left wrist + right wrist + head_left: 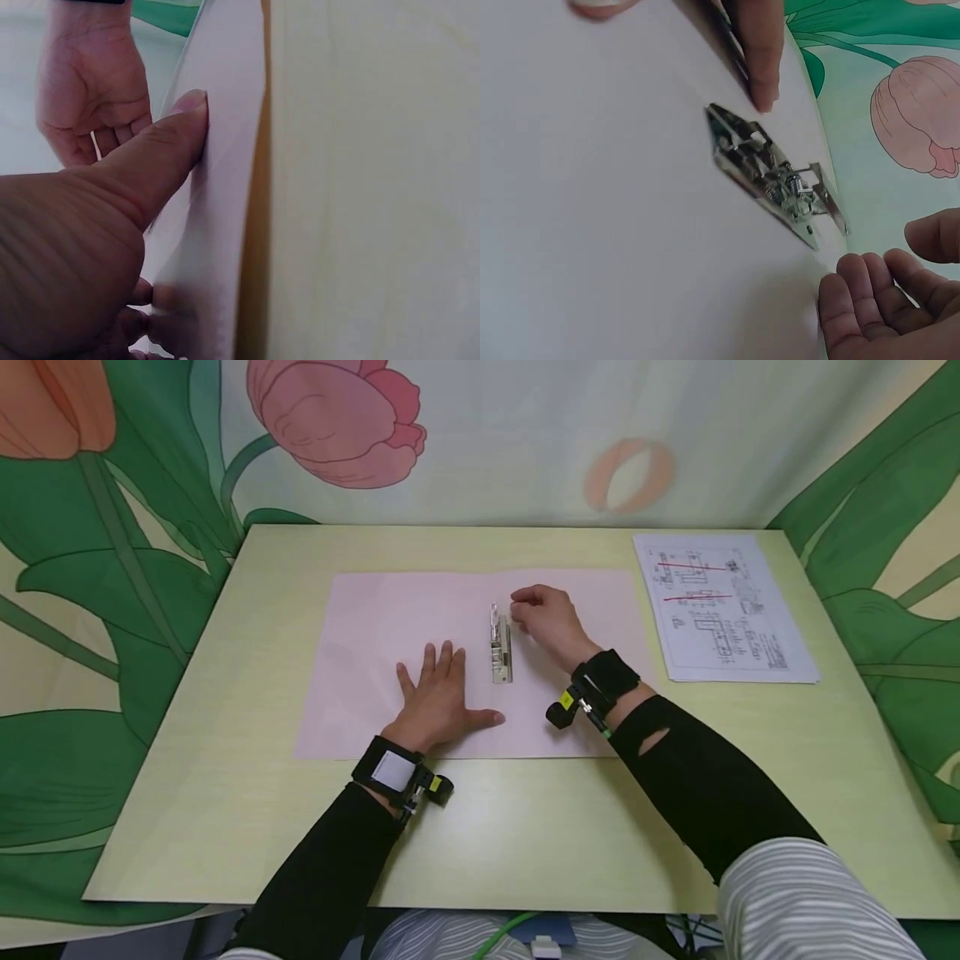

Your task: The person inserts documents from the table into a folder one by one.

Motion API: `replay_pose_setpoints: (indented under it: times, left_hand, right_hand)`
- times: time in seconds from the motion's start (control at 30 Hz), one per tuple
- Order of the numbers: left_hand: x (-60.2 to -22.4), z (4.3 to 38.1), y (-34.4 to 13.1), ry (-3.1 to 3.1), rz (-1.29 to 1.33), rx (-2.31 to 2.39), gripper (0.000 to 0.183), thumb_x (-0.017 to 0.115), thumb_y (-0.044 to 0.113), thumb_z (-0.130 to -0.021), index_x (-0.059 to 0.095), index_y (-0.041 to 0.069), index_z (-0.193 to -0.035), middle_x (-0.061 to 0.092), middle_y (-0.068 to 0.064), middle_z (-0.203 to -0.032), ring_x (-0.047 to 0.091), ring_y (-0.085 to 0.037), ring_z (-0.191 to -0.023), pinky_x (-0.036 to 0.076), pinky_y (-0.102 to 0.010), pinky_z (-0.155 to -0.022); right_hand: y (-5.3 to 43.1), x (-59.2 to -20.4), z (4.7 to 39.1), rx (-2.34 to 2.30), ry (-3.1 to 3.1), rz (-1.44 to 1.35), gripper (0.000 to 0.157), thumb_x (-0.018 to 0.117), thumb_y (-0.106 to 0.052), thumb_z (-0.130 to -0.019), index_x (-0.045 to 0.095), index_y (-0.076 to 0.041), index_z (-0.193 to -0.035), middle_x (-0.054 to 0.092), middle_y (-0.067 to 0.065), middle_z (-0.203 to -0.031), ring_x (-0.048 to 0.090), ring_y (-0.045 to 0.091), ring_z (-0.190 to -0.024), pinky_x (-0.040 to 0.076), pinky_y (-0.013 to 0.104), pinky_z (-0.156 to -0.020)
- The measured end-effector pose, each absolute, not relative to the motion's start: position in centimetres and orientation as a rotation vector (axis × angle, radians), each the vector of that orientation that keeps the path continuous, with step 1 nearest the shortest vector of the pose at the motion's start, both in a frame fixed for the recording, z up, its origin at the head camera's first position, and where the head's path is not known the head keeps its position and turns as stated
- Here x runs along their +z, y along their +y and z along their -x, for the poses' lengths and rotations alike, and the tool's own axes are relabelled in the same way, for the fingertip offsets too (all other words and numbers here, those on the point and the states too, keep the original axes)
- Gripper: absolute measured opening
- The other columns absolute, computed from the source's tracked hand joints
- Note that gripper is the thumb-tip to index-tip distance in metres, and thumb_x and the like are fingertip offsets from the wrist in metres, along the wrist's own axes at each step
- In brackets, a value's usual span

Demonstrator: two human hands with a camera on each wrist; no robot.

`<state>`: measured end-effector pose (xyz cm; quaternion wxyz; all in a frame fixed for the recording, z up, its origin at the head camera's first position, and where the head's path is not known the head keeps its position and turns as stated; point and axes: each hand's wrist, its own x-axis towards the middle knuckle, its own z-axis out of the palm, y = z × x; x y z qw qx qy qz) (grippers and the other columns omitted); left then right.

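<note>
My left hand (437, 702) lies spread on a pale pink sheet (360, 627), fingers straight and thumb out towards the right. In the left wrist view its thumb (161, 154) rests on the sheet near the edge. A silvery metal clip mechanism (501, 647) with small springs lies lengthwise on the sheet, between the two hands. Close beside its far end is my right hand (551, 622), its fingers loosely bent. The right wrist view shows those fingers (862, 300) apart from the clip mechanism (769, 172), with nothing held.
A printed drawing sheet (723, 610) with two red lines lies at the right of the pale table (247, 693). Behind the table's far edge hangs a flowered curtain (510, 443). A black camera band (390, 772) circles the left wrist, another band (603, 681) the right.
</note>
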<state>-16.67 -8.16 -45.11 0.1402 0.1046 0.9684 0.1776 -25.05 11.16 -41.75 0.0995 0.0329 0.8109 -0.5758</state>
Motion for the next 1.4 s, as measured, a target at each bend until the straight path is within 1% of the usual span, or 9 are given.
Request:
replay_pose_setpoints:
  times: [0.27,0.53,0.7,0.8,0.9,0.97,1.03,1.13,1.4]
  left_hand:
    - [-44.8,17.2,-10.6,2.791,-0.241,0.507,0.122,0.066,0.075,-0.069,0.013,0.005,-0.154,0.003,-0.017,-0.162,-0.008,-0.035,-0.146,-0.007,-0.07,-0.11]
    - [-44.1,17.5,-11.7,2.765,-0.256,0.491,0.122,0.069,0.073,-0.069,0.014,0.005,-0.154,0.003,-0.018,-0.162,-0.011,-0.036,-0.145,-0.012,-0.071,-0.108]
    - [-43.6,17.2,-11.2,2.774,-0.253,0.489,0.119,0.072,0.068,-0.069,0.017,0.004,-0.153,0.002,-0.02,-0.162,-0.013,-0.035,-0.145,-0.015,-0.07,-0.107]
    - [-43.3,17.1,-11.1,2.789,-0.254,0.49,0.117,0.074,0.065,-0.07,0.019,0.003,-0.153,0.003,-0.022,-0.161,-0.011,-0.035,-0.145,-0.013,-0.071,-0.108]
    - [-43.1,17.2,-11.1,2.805,-0.265,0.476,0.113,0.074,0.063,-0.071,0.023,0.002,-0.151,0.01,-0.022,-0.161,-0.005,-0.037,-0.146,-0.009,-0.072,-0.108]
    - [-43.0,17.3,-11.2,2.806,-0.279,0.47,0.108,0.074,0.061,-0.073,0.027,0.002,-0.15,0.015,-0.022,-0.16,-0.001,-0.038,-0.146,-0.008,-0.073,-0.107]
    - [-42.9,17.4,-11.3,2.8,-0.297,0.46,0.103,0.074,0.06,-0.074,0.032,0.002,-0.148,0.02,-0.021,-0.159,0.002,-0.038,-0.146,-0.007,-0.075,-0.106]
    - [-42.7,17.5,-11.4,2.787,-0.315,0.471,0.094,0.075,0.056,-0.076,0.04,0.003,-0.145,0.024,-0.02,-0.158,0.005,-0.038,-0.146,-0.007,-0.075,-0.106]
    - [-41.7,17.8,-12.5,2.766,-0.389,0.528,0.059,0.066,0.038,-0.089,0.053,0.006,-0.137,0.041,-0.017,-0.15,0.018,-0.035,-0.145,-0.003,-0.069,-0.111]
  right_hand:
    - [13.1,-42.5,22.8,-1.451,2.631,0.007,0.029,0.054,-0.022,-0.095,0.063,-0.006,-0.116,0.066,0.009,-0.105,0.06,0.022,-0.091,0.049,0.034,-0.075]
    - [18.0,-41.9,20.0,-1.256,2.742,0.039,0.03,0.054,-0.024,-0.096,0.062,-0.005,-0.119,0.066,0.011,-0.113,0.057,0.025,-0.1,0.048,0.042,-0.085]
    - [22.6,-41.2,19.3,-1.03,2.891,-0.007,0.038,0.054,-0.023,-0.096,0.056,-0.001,-0.127,0.062,0.019,-0.119,0.057,0.032,-0.105,0.048,0.049,-0.087]
    - [25.6,-40.8,19.1,-0.824,2.962,-0.078,0.051,0.054,-0.03,-0.096,0.048,0.005,-0.134,0.056,0.027,-0.124,0.052,0.042,-0.108,0.045,0.056,-0.087]
    - [28.3,-41.1,19.1,-0.612,2.96,-0.182,0.068,0.057,-0.046,-0.092,0.046,0.012,-0.126,0.053,0.034,-0.114,0.046,0.051,-0.103,0.042,0.062,-0.079]
    - [29.6,-41.7,19.1,-0.517,2.926,-0.229,0.075,0.059,-0.056,-0.088,0.051,0.014,-0.111,0.053,0.032,-0.099,0.047,0.049,-0.091,0.043,0.057,-0.067]
    - [30.4,-42.2,19.0,-0.463,2.888,-0.255,0.071,0.059,-0.06,-0.086,0.055,0.011,-0.092,0.051,0.024,-0.082,0.049,0.042,-0.077,0.042,0.048,-0.056]
    - [30.8,-42.4,18.7,-0.442,2.87,-0.249,0.058,0.057,-0.053,-0.089,0.058,0.004,-0.075,0.051,0.015,-0.066,0.049,0.031,-0.059,0.038,0.037,-0.044]
    - [30.1,-42.3,18.7,-0.395,2.93,-0.222,0.044,0.057,-0.036,-0.094,0.062,0.006,-0.08,0.058,0.019,-0.068,0.051,0.033,-0.059,0.04,0.041,-0.047]
